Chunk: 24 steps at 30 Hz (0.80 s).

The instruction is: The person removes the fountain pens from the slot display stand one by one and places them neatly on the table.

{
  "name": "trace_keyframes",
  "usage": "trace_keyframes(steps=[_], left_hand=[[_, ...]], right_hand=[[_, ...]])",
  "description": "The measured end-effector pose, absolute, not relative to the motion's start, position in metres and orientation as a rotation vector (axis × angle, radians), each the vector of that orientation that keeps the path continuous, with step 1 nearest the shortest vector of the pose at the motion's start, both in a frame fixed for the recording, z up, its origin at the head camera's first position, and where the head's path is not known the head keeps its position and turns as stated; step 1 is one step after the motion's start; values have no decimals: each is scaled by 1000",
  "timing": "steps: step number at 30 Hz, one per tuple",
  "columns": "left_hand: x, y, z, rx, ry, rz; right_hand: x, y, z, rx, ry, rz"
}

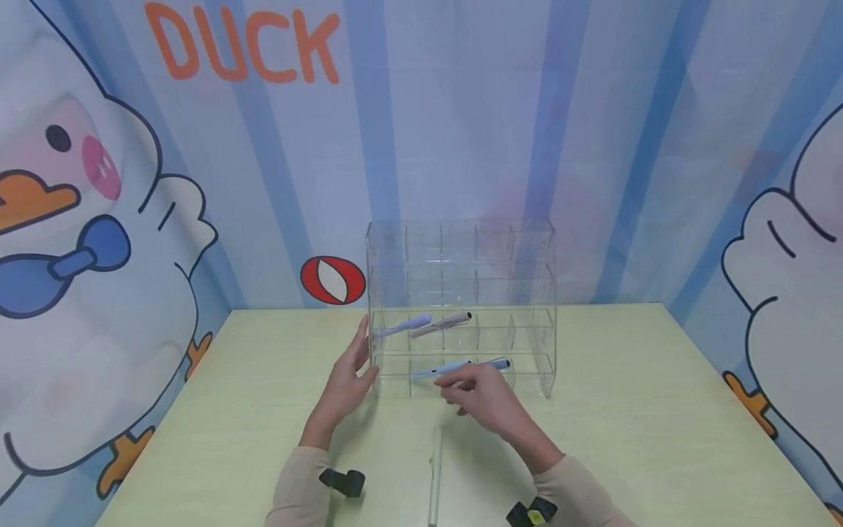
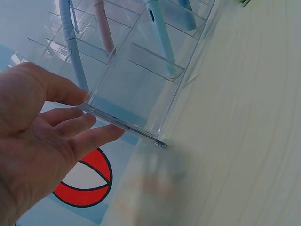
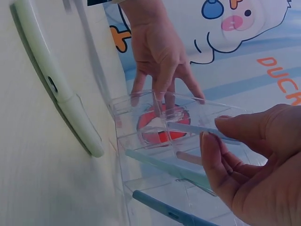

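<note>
A clear plastic pen rack [image 1: 552, 344] with tiers of compartments stands on the table. My left hand [image 1: 345, 380] grips its left side panel, thumb on one face and fingers on the other. My right hand [image 1: 484, 395], fingers loosely bent and holding nothing, is in front of the lowest tier. Just behind its fingers, a light blue pen [image 1: 437, 369] and a darker blue pen [image 1: 502, 363] lie in that tier. One tier up are a lavender pen [image 1: 405, 325] and a dusty pink pen [image 1: 441, 324]. A pale green pen [image 3: 61, 84] lies on the table below my right hand.
The pale wooden tabletop [image 1: 658, 424] spreads out on both sides of the rack. Close behind the rack hangs a blue striped cloth [image 1: 454, 132] printed with ducks and lettering.
</note>
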<state>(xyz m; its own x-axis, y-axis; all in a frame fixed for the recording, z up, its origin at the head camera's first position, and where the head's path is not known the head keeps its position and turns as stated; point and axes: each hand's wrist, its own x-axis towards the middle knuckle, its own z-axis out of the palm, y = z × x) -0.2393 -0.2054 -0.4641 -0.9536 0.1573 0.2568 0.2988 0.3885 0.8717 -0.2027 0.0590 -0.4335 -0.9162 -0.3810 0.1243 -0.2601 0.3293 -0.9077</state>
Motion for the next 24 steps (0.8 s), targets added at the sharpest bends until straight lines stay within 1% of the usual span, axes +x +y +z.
trace_keyframes(steps=[3, 6, 16, 20, 24], left_hand=[[-245, -208, -471, -416, -2501, -1593], [-244, -208, -470, -423, -2490, -1608], [-220, -199, -437, -447, -2505, -1621], [-218, -199, -433, -418, -2527, -1630], [-220, -200, -436, -412, -2529, -1644]], right_hand=[[-205, 63, -430, -600, 2469, -1695], [-207, 66, -429, -587, 2467, -1729], [-210, 66, -427, -561, 2511, -1825], [-214, 66, -427, -649, 2593, -1892], [-220, 67, -428, -822, 2715, -1952]])
